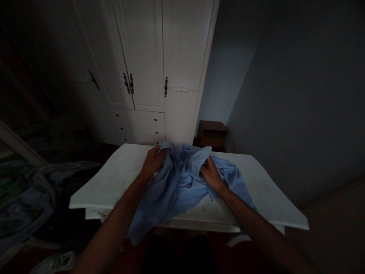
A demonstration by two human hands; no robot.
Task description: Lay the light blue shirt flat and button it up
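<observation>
A light blue shirt (182,182) lies crumpled on a white table (111,179), one part hanging over the near edge. My left hand (152,161) is closed on the shirt's fabric near the collar at the far left. On the right, my right hand (210,174) pinches a fold close to the shirt's placket. Both hands rest on the cloth, about a hand's width apart.
A white wardrobe (159,68) with dark handles and drawers stands behind the table. A small brown nightstand (212,133) sits in the corner beside it. A bed with dark rumpled bedding (34,190) lies to the left. The room is dim.
</observation>
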